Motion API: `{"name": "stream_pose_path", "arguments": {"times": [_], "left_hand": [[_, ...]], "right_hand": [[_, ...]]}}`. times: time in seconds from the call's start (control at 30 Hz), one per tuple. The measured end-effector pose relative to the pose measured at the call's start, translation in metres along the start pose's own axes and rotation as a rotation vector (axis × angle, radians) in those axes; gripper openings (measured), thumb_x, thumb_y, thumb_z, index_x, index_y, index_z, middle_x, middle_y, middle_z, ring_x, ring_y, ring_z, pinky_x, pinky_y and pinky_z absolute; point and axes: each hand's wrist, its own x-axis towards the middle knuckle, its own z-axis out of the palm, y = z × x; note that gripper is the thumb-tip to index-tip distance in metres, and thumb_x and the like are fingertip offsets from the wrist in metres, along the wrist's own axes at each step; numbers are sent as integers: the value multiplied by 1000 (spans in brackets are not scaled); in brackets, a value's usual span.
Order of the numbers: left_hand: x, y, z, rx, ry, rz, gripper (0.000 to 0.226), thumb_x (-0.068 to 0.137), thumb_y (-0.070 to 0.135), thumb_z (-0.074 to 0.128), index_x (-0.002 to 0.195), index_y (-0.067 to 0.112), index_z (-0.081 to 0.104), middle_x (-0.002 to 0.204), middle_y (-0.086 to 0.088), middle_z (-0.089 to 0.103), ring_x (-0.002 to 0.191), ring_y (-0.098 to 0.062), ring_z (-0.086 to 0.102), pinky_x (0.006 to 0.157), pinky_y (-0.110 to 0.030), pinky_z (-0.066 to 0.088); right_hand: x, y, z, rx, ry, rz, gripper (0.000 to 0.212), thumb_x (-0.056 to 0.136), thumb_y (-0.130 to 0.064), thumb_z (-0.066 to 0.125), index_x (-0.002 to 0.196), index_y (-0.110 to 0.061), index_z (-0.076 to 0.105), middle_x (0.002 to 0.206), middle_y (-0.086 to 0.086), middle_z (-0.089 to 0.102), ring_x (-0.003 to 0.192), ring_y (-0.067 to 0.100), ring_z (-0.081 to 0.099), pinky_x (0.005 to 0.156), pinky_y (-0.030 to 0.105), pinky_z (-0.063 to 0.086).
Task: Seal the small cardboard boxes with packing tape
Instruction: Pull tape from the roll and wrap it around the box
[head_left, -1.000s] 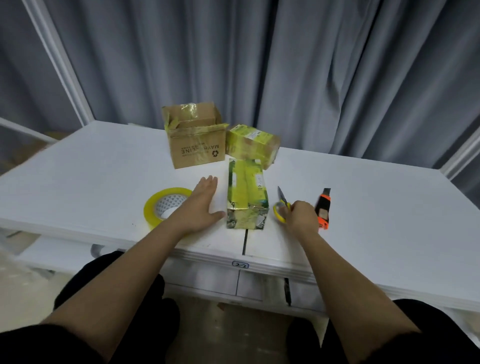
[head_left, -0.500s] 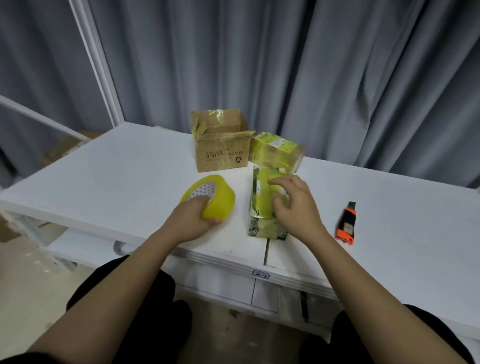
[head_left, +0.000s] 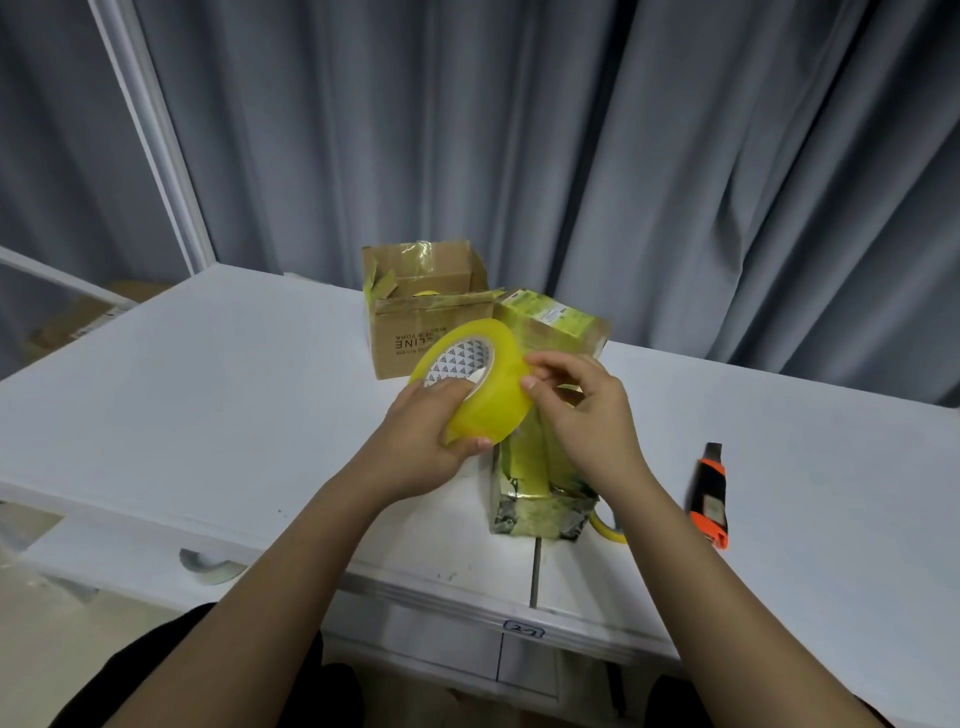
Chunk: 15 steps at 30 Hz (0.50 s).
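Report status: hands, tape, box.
Left hand grips tape roll above table. Right hand fingers on roll's face. Taped box beneath, untouched. Nothing in the way.

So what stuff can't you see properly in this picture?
All in the head view:
- Scissors: only a yellow handle loop shows; the taped box and right arm hide the rest.
- Open cardboard box: its inside is mostly hidden by its flaps; the print is partly hidden by the tape roll.
- Tape's loose end: too clear to find where the right hand touches.
- Left hand: fingers hidden behind the roll.
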Motion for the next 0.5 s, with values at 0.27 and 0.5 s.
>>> {"name": "stream_pose_path", "arguments": {"times": [0.27, 0.5], "left_hand": [[2, 0, 5, -20, -4, -19, 52, 85, 36, 68, 128, 14, 50, 129, -5, 54, 117, -27, 46, 103, -44, 35], [-5, 3, 4, -40, 12, 19, 53, 83, 35, 69, 128, 13, 52, 129, -5, 55, 117, -27, 47, 100, -45, 38]], "right_hand": [[-5, 3, 7, -109, 6, -163, 22, 89, -9, 63, 108, -20, 65, 105, -7, 58, 94, 4, 57, 83, 17, 48], [-4, -2, 3, -133, -193, -100, 47, 94, -18, 52, 140, -23, 46, 137, -21, 39, 126, -8, 33, 108, 24, 33]]}}
